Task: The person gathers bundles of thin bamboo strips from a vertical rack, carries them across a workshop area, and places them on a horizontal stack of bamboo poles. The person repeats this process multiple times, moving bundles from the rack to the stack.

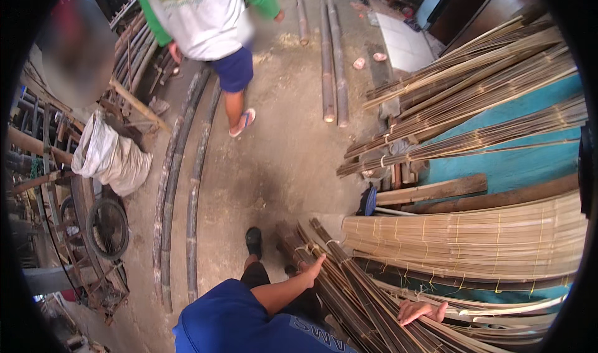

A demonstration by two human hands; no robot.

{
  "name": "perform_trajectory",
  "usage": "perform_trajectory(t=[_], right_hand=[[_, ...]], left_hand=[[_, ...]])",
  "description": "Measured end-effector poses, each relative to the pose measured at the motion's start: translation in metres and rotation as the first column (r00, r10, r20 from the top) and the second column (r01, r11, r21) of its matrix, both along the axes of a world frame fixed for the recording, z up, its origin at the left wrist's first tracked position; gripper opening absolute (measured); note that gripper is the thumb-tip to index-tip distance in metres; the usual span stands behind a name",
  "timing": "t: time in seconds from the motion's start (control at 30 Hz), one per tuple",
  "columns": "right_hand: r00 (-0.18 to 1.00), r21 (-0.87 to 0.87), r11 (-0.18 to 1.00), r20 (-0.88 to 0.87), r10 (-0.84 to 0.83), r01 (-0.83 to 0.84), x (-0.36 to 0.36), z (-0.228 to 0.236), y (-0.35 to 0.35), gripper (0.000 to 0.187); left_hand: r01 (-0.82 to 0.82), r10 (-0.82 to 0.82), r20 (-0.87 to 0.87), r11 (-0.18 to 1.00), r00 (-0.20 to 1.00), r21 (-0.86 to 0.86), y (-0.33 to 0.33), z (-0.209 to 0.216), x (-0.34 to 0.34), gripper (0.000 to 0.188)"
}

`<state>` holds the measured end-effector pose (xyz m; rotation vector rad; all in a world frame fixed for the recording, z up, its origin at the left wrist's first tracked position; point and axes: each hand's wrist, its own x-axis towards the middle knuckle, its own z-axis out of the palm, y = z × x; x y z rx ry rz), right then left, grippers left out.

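Note:
A bundle of long, dark and tan split bamboo strips (339, 259) slants across in front of me, a pale tie near its far end. My left hand (308, 273) is on the upper part of it, thumb stretched out and the other fingers partly hidden against the strips. Lower down, my right hand (420, 312) curls its fingers over the bundle's right side, its thumb sticking out; the right forearm is hidden. Both hands appear to hold the bundle. A tied slatted bamboo mat (467, 236) lies just right of it.
Long bamboo poles (193, 228) lie on the floor to the left, and two more poles (333, 60) ahead. Tied strip bundles (461, 129) jut in from the right. A white sack (112, 154) and a wheel (107, 228) stand left. Another person (205, 23) is ahead.

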<state>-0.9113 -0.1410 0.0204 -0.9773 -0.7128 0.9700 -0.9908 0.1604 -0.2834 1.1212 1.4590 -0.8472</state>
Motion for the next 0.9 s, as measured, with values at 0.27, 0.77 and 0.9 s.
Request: perform_trajectory(t=[0.27, 0.77, 0.9], right_hand=[[0.997, -0.251, 0.968, 0.068, 0.046, -0.027, -0.005, 0.027, 0.046, 0.092], [0.931, -0.015, 0.97, 0.287, -0.228, 0.242, -0.063, 0.094, 0.143, 0.046], [0.79, 0.291, 0.824, 0.257, -0.557, 0.487, -0.09, 0.088, 0.191, 0.047]], left_hand=[[-0.561, 0.633, -0.141, 0.535, 0.761, -0.632, -0.005, -0.044, -0.077, 0.116], [-0.558, 0.766, 0.003, 0.471, 0.643, -0.683, 0.047, -0.053, -0.114, 0.088], [-0.556, 0.813, 0.033, 0.426, 0.581, -0.713, 0.091, -0.026, -0.106, 0.089]])
